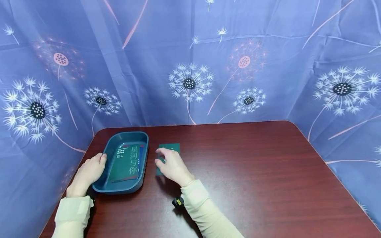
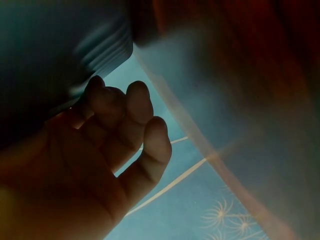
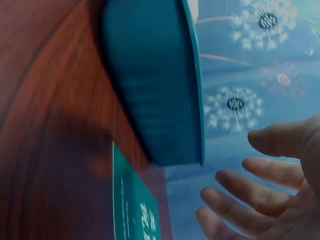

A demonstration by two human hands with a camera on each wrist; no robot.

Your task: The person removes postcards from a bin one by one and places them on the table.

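Note:
A blue-green plastic tray [image 1: 119, 191] stands at the left of the table, and my left hand [image 1: 89, 170] grips its left rim. In the left wrist view, the curled fingers [image 2: 137, 107] lie beside the tray's ribbed outer wall. Inside the tray is a small stack of cards, a green one [image 1: 123, 165] with pale lettering on top and blue and red edges showing beneath. To the right of the tray, another green card [image 1: 169, 146] lies flat on the table. My right hand [image 1: 174, 167] hovers over that card with loosely bent, spread fingers and holds nothing.
The dark red wooden table [image 1: 253, 172] extends far to the right and has rounded back corners. Blue cloth [image 1: 160, 43] printed with dandelions hangs behind it and along both sides. A small black device [image 1: 178, 202] is strapped at the right wrist.

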